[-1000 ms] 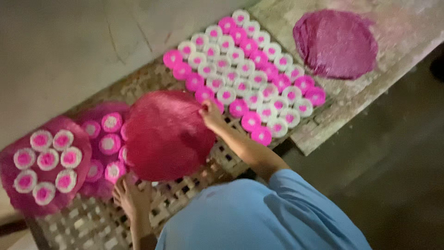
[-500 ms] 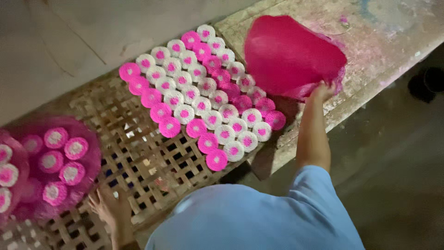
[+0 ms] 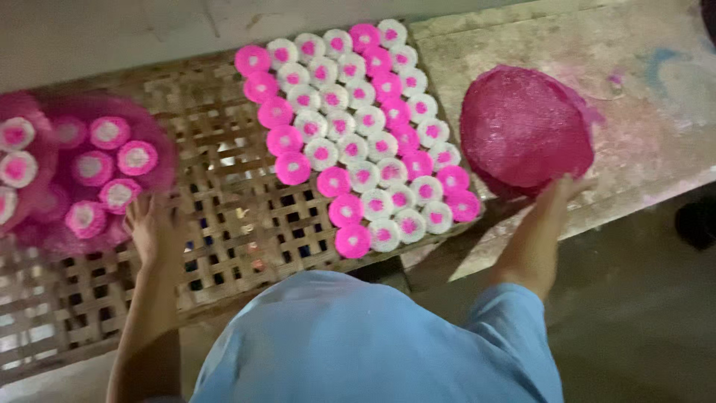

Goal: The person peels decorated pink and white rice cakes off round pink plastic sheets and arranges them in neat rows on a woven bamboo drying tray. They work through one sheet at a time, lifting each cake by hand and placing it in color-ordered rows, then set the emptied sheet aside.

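Your right hand [image 3: 561, 195] pinches the pink round sheet [image 3: 526, 127] by its near edge at 2 o'clock (laying it down, I judge); next, release cleanly. Your left hand [image 3: 153, 227] rests fingers-spread on the lattice rack [image 3: 224, 216].

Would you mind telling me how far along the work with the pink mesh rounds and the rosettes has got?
Looks done: pink and white rosettes lie in neat rows on the woven lattice. In hand: the right hand grips the edge of a pink mesh round over the concrete ledge; the left hand rests by a round already bearing rosettes. Left: the rows remain uncovered.
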